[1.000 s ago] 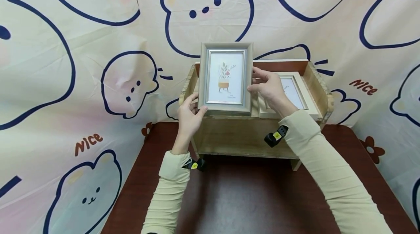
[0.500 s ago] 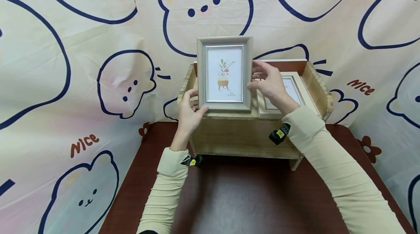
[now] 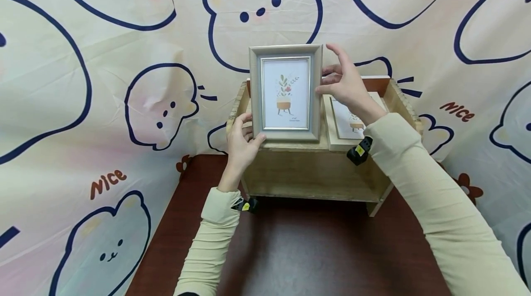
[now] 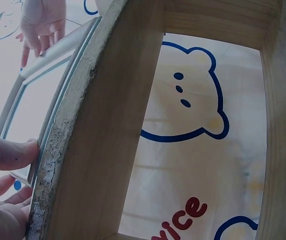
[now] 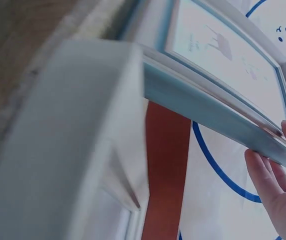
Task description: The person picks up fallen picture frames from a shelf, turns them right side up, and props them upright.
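A grey picture frame (image 3: 286, 93) stands almost upright at the front of the wooden shelf's top, showing a potted plant print. My left hand (image 3: 241, 146) grips its lower left corner, thumb in front, as the left wrist view also shows. At the right edge my right hand (image 3: 347, 81) pinches the frame between thumb and fingers, its index finger raised away. In the right wrist view those fingers (image 5: 268, 175) lie along the side of the frame. A second, cream frame (image 3: 331, 125) lies on the shelf top beneath my right hand, partly covered by it.
The wooden shelf (image 3: 311, 174) has raised side walls and an open lower bay. It stands on a dark red-brown table (image 3: 315, 245). Behind it hangs a cloth (image 3: 174, 47) with cartoon bears. Black wrist cameras sit on both wrists.
The picture frame has risen slightly and tilted more upright. My right hand has slid up its right edge and lifted its index finger. My left hand keeps its hold on the lower left corner.
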Motion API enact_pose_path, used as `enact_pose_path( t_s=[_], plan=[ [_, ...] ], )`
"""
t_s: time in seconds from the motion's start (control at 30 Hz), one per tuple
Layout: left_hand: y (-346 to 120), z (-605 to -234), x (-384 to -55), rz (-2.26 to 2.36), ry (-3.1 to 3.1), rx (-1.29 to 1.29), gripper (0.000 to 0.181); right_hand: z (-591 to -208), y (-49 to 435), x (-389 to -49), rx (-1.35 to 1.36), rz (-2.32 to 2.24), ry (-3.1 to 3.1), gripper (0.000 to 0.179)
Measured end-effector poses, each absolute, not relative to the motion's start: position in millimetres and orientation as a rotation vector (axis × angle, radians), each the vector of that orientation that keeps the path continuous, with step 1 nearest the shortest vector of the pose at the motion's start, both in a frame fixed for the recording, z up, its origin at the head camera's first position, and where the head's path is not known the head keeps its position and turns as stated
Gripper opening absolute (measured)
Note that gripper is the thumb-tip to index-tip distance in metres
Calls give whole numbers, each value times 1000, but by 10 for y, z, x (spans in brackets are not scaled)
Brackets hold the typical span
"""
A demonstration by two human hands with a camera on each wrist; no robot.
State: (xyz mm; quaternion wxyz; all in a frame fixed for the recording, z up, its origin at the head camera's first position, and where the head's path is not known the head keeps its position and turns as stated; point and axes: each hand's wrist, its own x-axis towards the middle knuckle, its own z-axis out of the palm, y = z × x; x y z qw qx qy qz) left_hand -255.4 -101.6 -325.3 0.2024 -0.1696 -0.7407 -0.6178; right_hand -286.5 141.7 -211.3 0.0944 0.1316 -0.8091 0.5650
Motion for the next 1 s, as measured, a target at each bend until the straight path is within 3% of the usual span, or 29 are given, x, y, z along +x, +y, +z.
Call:
enact_pose_path(
  t_s=[1.0],
  plan=[
    [-953, -3374, -2543, -1553, -1946, -557, 56, -2022, 1409, -2964, 578, 1556, -2382, 87]
  ],
)
